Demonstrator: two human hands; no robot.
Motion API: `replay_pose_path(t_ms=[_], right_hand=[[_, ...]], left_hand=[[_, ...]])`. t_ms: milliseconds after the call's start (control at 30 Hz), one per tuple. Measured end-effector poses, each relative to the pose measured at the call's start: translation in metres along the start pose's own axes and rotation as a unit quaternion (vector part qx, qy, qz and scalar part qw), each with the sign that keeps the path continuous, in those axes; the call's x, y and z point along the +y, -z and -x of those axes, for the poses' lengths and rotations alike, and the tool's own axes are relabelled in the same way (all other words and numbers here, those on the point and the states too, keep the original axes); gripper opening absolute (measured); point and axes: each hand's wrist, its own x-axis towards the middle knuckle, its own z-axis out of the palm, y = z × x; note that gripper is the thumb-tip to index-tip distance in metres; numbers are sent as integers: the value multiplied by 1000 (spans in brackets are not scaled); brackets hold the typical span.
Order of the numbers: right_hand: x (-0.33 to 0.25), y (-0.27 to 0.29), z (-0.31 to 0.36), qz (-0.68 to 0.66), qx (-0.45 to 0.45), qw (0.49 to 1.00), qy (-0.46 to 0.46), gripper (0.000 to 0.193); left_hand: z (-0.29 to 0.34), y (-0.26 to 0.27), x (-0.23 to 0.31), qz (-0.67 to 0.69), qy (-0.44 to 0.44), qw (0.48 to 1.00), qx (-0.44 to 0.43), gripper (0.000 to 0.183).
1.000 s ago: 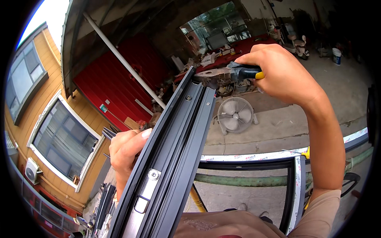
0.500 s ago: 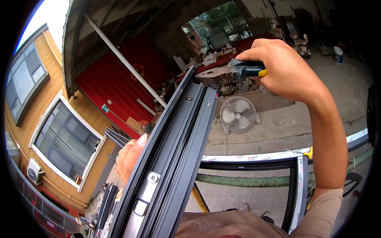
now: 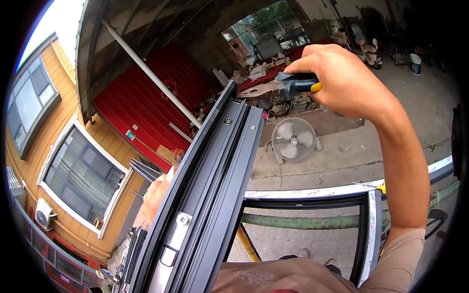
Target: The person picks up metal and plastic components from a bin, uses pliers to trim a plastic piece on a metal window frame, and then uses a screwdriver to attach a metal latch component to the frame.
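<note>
A long dark grey metal window-frame profile (image 3: 232, 171) slants up in front of me, with black strips along its grooves. Screwed into its channel near the lower end is a silver metal plate (image 3: 181, 229). My left hand (image 3: 154, 195) is closed against the profile's left side, its fingers partly hidden behind it. Raised at the far end, my right hand (image 3: 342, 85) grips pliers (image 3: 300, 88) with dark handles and a yellow end. Their worn metal head points left at the profile's upper tip; whether it touches there I cannot tell.
Beneath lies a larger frame (image 3: 312, 192) with white printed film, beside a green pipe (image 3: 303, 222). A yellow-handled screwdriver (image 3: 381, 188) rests on its corner. Beyond stand a round fan (image 3: 293, 139), a cluttered bench and a white bucket (image 3: 415, 64). A white post (image 3: 151, 73) rises left.
The profile's upper end and my right hand with the pliers have shifted slightly left in view. My left thumb, visible before above the profile's edge, is now mostly hidden behind it.
</note>
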Motion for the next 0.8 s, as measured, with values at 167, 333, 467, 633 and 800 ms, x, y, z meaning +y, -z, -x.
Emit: replay_pose_path(t_ms=[167, 333, 467, 633, 800], right_hand=[[0, 0, 0, -73, 28, 995, -55, 43], [11, -11, 15, -103, 45, 992, -62, 40], [5, -15, 25, -80, 9, 990, -118, 42], [12, -23, 43, -110, 12, 987, -117, 41], [19, -34, 62, -91, -29, 980, -175, 40]], left_hand=[[15, 1, -18, -42, 23, 999, 14, 39], [37, 18, -50, -137, 54, 989, 30, 35], [76, 24, -90, -240, 80, 967, 42, 32], [97, 81, -122, -502, 60, 862, -33, 29], [86, 77, -150, -259, 233, 920, 177, 13]])
